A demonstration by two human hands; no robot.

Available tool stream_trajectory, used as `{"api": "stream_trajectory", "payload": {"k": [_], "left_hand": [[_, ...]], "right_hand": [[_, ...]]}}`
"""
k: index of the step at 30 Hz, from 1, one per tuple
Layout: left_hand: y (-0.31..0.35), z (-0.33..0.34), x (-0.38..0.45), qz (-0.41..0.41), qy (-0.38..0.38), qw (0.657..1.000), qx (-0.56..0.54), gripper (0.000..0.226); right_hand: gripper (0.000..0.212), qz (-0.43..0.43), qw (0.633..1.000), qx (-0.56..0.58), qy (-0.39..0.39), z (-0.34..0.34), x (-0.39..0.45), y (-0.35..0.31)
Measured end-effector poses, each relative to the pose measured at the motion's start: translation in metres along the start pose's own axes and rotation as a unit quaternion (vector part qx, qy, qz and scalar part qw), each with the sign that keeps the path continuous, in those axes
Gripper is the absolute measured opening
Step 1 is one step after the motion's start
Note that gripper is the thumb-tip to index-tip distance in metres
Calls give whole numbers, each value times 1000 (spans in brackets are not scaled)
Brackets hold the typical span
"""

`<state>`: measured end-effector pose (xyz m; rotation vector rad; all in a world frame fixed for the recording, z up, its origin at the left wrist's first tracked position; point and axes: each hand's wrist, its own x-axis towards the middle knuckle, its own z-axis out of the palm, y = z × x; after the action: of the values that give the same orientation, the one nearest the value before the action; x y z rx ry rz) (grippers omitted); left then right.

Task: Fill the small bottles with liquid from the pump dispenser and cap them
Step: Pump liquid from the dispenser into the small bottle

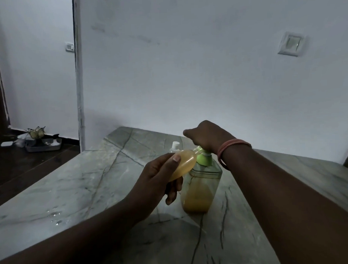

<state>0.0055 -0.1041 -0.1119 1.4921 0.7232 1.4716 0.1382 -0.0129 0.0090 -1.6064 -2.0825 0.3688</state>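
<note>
Head-view notes, two speakers:

— Start at the far left. What sits there?

— On the dark floor against the wall, a shallow grey tray [44, 146] with a small spiky yellow-green ornament [35, 132] above it. A white wall switch [69, 46] is higher up, left of the dark door edge.

— And the desk?

— A grey-green marble desk with dark veins [76, 186]. A few water droplets [55, 215] lie on its left part.

— The left hand?

— The left hand [157, 179] holds a small clear plastic bottle filled with amber liquid [183, 163], tilted so its mouth points up and right, right at the pump's spout. Thumb on top, fingers [172, 193] curled beneath: a firm grip.

— Behind it?

— A second small clear bottle with a white cap [174, 146] stands on the desk, partly hidden by the tilted one.

— The dispenser?

— A clear square pump dispenser with a light green collar [200, 186] stands upright on the desk, amber liquid in its lower part only.

— The right hand?

— The right hand [206, 136], pink bangles [232, 147] at the wrist, rests on top of the pump head with its fingers curled down over it, hiding the head. A white switch plate [290, 43] is on the wall, upper right.
</note>
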Motion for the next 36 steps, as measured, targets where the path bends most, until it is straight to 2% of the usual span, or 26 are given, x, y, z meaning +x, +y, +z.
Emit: {"api": "stream_trajectory", "payload": {"k": [5,9,13,17,23,31,36], "left_hand": [[1,-1,-1,-7,0,1000,-2,33],[2,1,0,-14,-2,1000,-25,37],[-2,-2,1,-29,-30,997,-65,34],[-4,-2,1,-29,-48,996,-76,33],[0,-2,-2,-39,-32,996,-67,37],[1,-2,0,-62,-28,995,-68,44],[-2,-2,0,-72,-30,995,-67,46]], "right_hand": [[31,11,999,-15,-27,-2,-2,-4],[38,2,998,-57,-22,-9,-1,-9],[31,23,999,-4,-27,-6,-2,-4],[32,33,999,-29,-29,-4,0,-3],[30,51,997,-53,-16,2,2,-3],[25,52,998,16,-44,-7,-7,-6],[32,61,998,-21,-27,-2,-1,-2]]}}
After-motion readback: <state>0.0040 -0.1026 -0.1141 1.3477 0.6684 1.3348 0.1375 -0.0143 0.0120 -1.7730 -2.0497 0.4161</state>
